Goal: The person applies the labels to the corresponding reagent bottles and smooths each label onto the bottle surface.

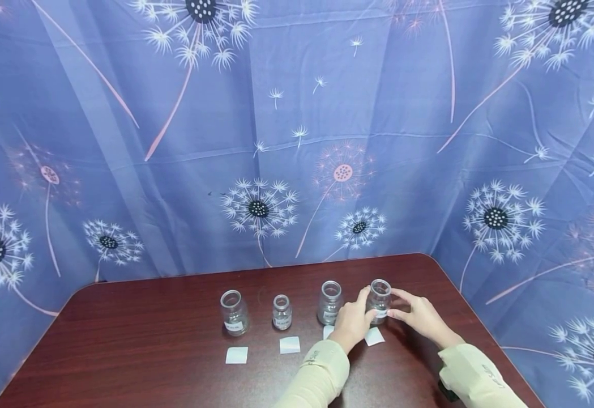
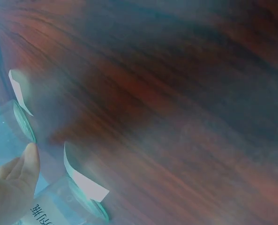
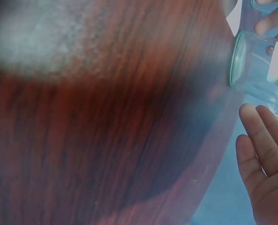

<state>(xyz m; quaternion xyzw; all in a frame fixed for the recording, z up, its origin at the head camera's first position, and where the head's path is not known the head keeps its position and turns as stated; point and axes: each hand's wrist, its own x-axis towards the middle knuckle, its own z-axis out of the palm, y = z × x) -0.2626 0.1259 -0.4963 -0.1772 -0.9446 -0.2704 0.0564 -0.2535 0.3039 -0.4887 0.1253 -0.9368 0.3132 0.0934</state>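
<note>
The rightmost clear glass jar (image 1: 380,300), with a white label, stands upright between both hands. My left hand (image 1: 354,322) holds its left side, thumb low at the front and fingers farther back. In the left wrist view the left thumb (image 2: 30,161) shows close to the jar's base. My right hand (image 1: 421,318) is at the jar's right side, fingers extended; in the right wrist view these fingers (image 3: 256,126) look relaxed and slightly apart from the glass. A small white paper (image 1: 375,336) lies in front of this jar.
To the left stand a similar glass jar (image 1: 330,306), a smaller one (image 1: 282,313) and another large one (image 1: 234,314), all labelled. White paper slips (image 1: 236,355) lie before them on the dark wooden table (image 1: 139,340). A blue dandelion-print curtain (image 1: 297,102) surrounds the table's back and sides.
</note>
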